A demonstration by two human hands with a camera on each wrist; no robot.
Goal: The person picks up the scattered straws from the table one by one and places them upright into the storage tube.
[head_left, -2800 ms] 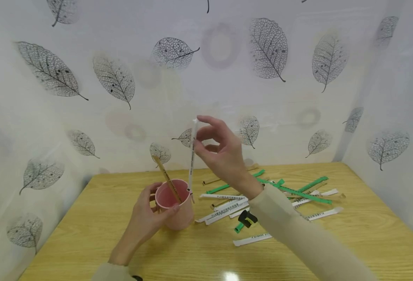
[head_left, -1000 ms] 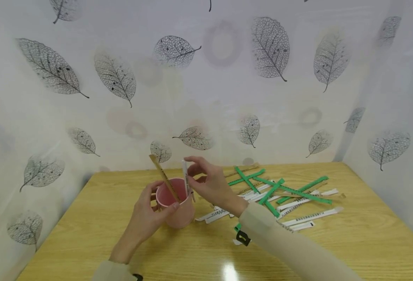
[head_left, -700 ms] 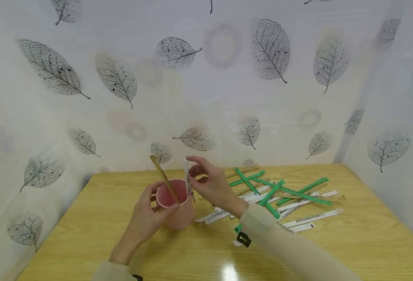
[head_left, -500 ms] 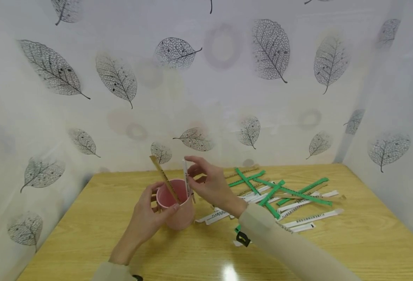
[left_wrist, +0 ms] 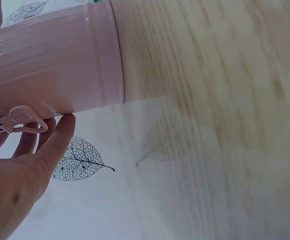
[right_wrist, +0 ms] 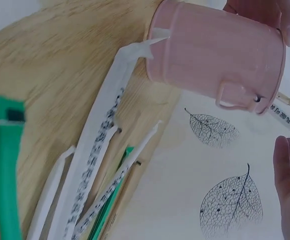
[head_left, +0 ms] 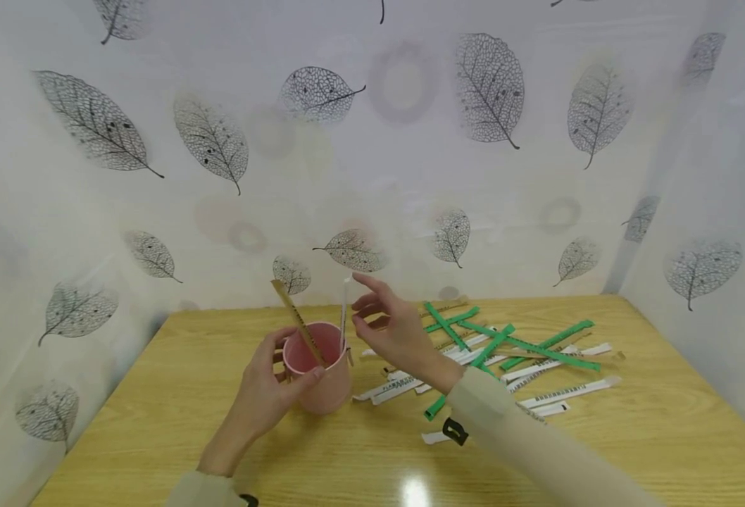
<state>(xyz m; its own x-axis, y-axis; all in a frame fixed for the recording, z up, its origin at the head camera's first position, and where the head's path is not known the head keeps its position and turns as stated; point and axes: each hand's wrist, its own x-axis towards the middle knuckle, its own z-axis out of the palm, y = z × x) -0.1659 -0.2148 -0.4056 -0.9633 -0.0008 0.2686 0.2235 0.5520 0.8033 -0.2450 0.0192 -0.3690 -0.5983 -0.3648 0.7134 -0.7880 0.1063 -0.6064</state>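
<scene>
My left hand [head_left: 261, 394] grips a small pink pail [head_left: 328, 391], its thumb near the front rim and its fingers round the left side. A brown paper-wrapped straw [head_left: 298, 320] leans leftward out of the pail. A white wrapped straw [head_left: 343, 310] stands almost upright at the pail's right rim. Just right of its top is my right hand [head_left: 404, 341], fingers bent loosely and apart from the straw. The left wrist view shows the fingers beside the pail's loop handle [left_wrist: 27, 116]. The straws' lower ends are hidden inside the pail.
On the wooden table [head_left: 157, 415], right of the pail, lies a loose pile of wrapped straws: green ones [head_left: 534, 341], white ones [head_left: 569, 389] and brown ones. A leaf-printed cloth [head_left: 404, 176] hangs behind and along the sides.
The white straw went down into the pail in my right hand. That hand has since let go and drawn slightly right; the straw tipped rightward. My left hand stays on the pail.
</scene>
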